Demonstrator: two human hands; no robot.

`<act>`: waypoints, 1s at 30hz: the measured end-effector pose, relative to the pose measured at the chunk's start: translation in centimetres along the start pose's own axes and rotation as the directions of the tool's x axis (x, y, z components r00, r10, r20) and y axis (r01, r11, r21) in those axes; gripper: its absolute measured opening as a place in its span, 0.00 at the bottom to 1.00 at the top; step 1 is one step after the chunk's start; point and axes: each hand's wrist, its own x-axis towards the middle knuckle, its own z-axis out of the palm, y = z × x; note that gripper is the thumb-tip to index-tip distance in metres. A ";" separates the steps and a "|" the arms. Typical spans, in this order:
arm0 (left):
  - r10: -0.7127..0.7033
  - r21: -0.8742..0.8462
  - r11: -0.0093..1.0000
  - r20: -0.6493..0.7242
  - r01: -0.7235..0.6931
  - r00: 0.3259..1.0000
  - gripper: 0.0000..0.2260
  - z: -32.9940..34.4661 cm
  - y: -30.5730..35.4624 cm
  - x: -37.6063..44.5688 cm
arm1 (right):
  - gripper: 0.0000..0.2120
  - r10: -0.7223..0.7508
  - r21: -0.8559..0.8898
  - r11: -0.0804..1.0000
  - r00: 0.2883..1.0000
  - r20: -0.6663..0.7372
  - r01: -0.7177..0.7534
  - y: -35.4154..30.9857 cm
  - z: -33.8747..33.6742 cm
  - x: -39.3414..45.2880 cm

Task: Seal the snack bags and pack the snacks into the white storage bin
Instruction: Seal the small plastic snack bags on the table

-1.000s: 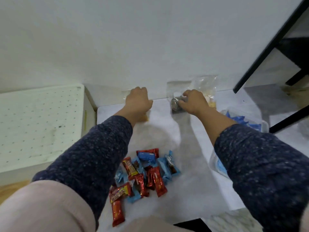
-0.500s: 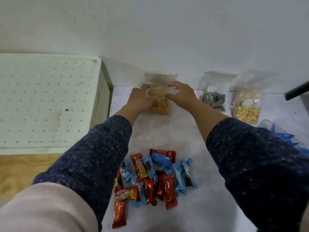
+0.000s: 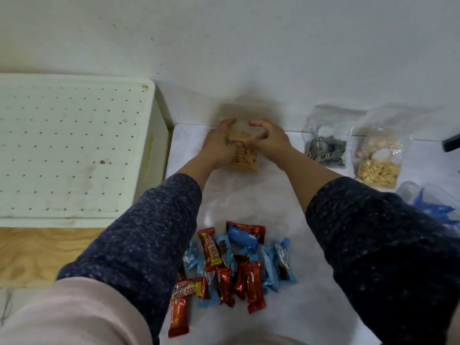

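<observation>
1. Your right hand (image 3: 270, 139) has left the dark-snack bag (image 3: 326, 150) and joined your left hand (image 3: 215, 148) on the orange-snack bag (image 3: 242, 158), far centre of the counter (image 3: 273, 195).
2. The fingers of both hands now curl round its top, so sealing looks underway.
3. The white storage bin (image 3: 74, 150) waits at the left; the wrapped bars (image 3: 231, 265) lie unpacked near you.

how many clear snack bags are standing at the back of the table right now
3: one of orange sticks gripped by both hands, one of dark spiral candies to its right, one of yellow snacks further right.
</observation>
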 end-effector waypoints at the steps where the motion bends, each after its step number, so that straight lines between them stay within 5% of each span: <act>1: 0.021 -0.025 0.999 -0.008 -0.021 1.000 0.27 -0.3 0.2 -0.4 | 0.28 -0.017 0.007 1.000 1.000 -0.002 0.017 -0.3 -0.1 -0.5; 11: 0.237 -0.136 0.962 -0.002 -0.236 0.971 0.26 -5.5 2.2 -7.8 | 0.15 -0.179 0.147 0.963 0.943 -0.281 0.227 -5.3 -0.2 -8.5; 17: 0.355 -0.242 0.879 -0.243 -0.411 0.903 0.11 -9.3 3.8 -12.2 | 0.18 -0.275 0.124 0.944 0.935 -0.226 0.307 -8.1 0.3 -15.3; 20: 0.324 -0.292 0.860 -0.321 -0.419 0.890 0.07 -10.7 4.6 -14.2 | 0.16 -0.300 0.106 0.940 0.934 -0.192 0.324 -8.5 1.0 -18.4; 30: 0.361 -0.309 0.849 -0.255 -0.429 0.897 0.12 -10.6 4.6 -17.9 | 0.12 -0.205 0.344 0.865 0.883 -0.423 0.366 -9.9 1.0 -22.3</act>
